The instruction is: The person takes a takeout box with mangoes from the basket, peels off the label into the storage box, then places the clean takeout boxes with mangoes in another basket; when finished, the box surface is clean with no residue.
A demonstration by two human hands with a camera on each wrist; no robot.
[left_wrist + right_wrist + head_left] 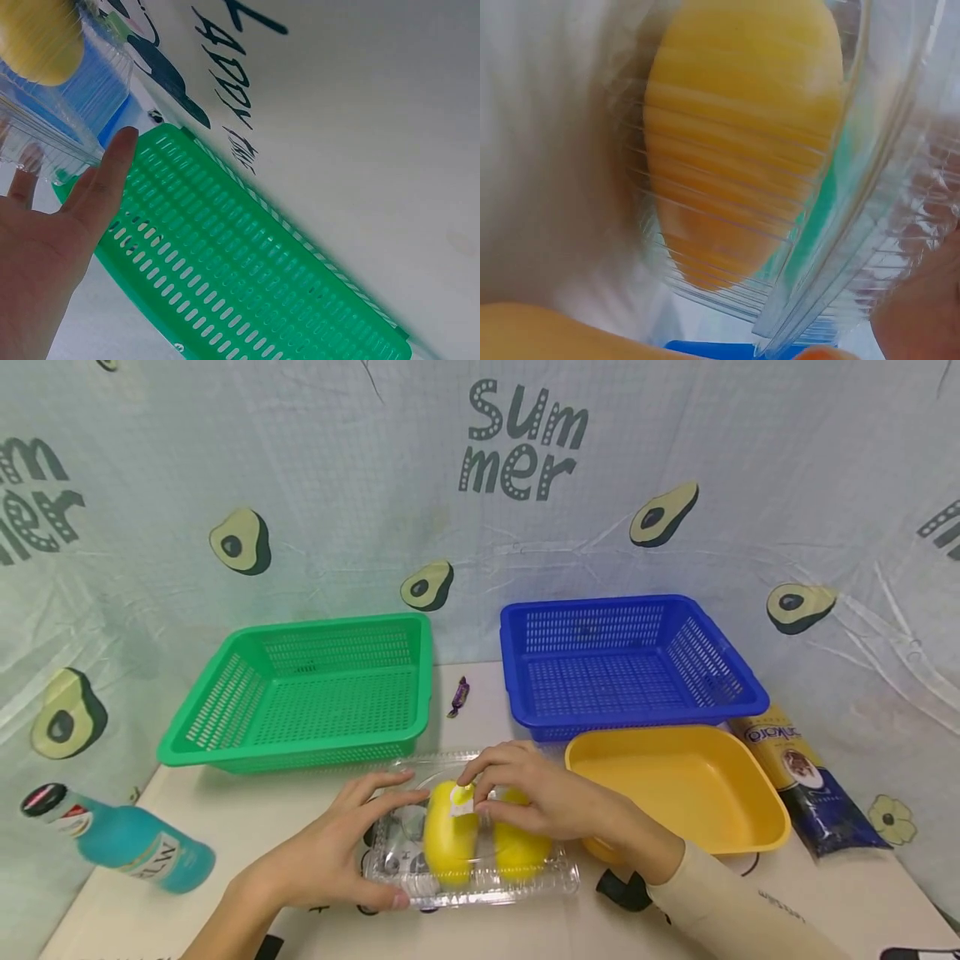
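Observation:
A clear plastic clamshell container (pixel 420 893) lies on the table with two yellow mango-like fruits (pixel 448 843) inside. A small white label (pixel 462 802) shows over the left fruit. My left hand (pixel 337 843) rests at the container's left end with fingers spread, thumb by the front edge and the other fingers along the lid. In the left wrist view its fingers (pixel 120 169) are nearly straight against the plastic. Above the lid, my right hand (pixel 536 789) has bent fingers, with thumb and index pinching at the label's edge. The right wrist view shows one fruit (pixel 742 135) through ridged plastic.
A green basket (pixel 337 702) stands behind on the left and a blue basket (pixel 600 685) on the right. Near my right forearm sits a yellow basin (pixel 675 785), with a dark blue packet (pixel 810 785) beside it. A turquoise bottle (pixel 142 843) lies left; a purple-wrapped candy (pixel 460 697) lies between the baskets.

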